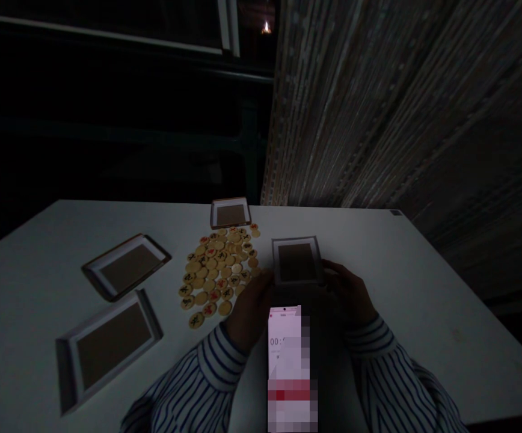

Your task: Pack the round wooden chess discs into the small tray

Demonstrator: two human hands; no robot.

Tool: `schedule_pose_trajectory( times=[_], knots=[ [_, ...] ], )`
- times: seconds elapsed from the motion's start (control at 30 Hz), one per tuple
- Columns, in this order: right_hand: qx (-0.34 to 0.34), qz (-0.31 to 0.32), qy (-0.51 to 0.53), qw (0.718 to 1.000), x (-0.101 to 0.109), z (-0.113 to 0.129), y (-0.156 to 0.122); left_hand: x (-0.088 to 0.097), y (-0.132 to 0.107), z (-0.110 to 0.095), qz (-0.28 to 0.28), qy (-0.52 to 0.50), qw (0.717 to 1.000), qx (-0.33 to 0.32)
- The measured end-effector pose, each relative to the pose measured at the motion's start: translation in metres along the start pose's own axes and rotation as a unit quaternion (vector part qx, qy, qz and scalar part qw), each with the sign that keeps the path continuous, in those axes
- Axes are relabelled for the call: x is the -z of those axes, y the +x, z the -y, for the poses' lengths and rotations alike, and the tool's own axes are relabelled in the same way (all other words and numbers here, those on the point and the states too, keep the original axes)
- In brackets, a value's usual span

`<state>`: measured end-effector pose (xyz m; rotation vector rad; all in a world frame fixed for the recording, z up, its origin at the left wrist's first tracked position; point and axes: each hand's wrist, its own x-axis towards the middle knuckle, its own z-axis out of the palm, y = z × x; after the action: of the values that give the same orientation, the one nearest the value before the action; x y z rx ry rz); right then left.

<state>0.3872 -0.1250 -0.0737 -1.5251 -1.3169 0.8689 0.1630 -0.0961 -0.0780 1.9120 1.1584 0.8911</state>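
A small shallow rectangular tray (297, 261) with a pale rim and a brown bottom is between my two hands. My left hand (252, 308) grips its left edge, fingers closed near the lower corner. On the opposite side, my right hand (352, 293) has its fingers closed on the right edge. Just left of my left hand lies a spread of round wooden Chinese chess pieces (211, 264), several with red or black characters and others plain side up. A phone (285, 355) with a lit timer screen is below the tray, between my forearms; part of it is pixelated.
On the white table (423, 313), a tray (230, 214) sits behind the pieces, another tray (128, 267) to their left, and a larger tray (114, 343) at the near left. A string curtain (355, 102) hangs beyond the far edge. The room is dark.
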Motion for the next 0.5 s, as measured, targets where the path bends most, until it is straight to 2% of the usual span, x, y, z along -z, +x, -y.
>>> schedule_pose_trajectory(
  times=[0.4, 0.5],
  knots=[
    [-0.009, 0.014, -0.02, 1.0, 0.0047, -0.0002, 0.0006, -0.0022, 0.0011, -0.0036, 0.028, -0.02, 0.999, -0.018],
    [-0.021, 0.022, -0.011, 0.999, 0.0045, -0.0015, 0.0007, -0.0037, 0.0018, -0.0016, 0.015, 0.006, 1.0, -0.013]
  ],
)
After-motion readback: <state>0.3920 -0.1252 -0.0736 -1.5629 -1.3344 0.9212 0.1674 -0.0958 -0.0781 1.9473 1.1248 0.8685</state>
